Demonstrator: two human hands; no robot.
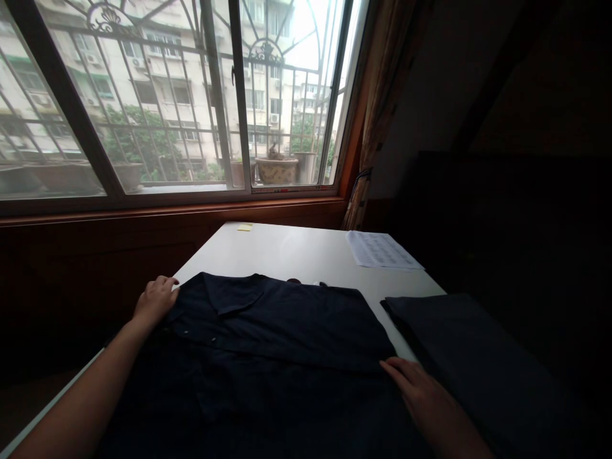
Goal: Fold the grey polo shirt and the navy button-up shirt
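A dark navy shirt (287, 325) lies spread across the white table, its collar (232, 296) at the upper left and small buttons along its front. My left hand (155, 298) is at the collar end by the table's left edge, fingers curled closed on the fabric there. On the opposite side, my right hand (415, 386) pinches the shirt's right edge between thumb and fingers. The near part of the shirt is dark and its folds are hard to make out.
Another folded dark garment (473, 344) lies on the right of the white table (287, 245). Printed sheets (382, 250) rest at the back right, a yellow sticky note (245, 227) at the back left. A small dark round object (293, 281) shows behind the shirt. A barred window (167, 95) stands beyond.
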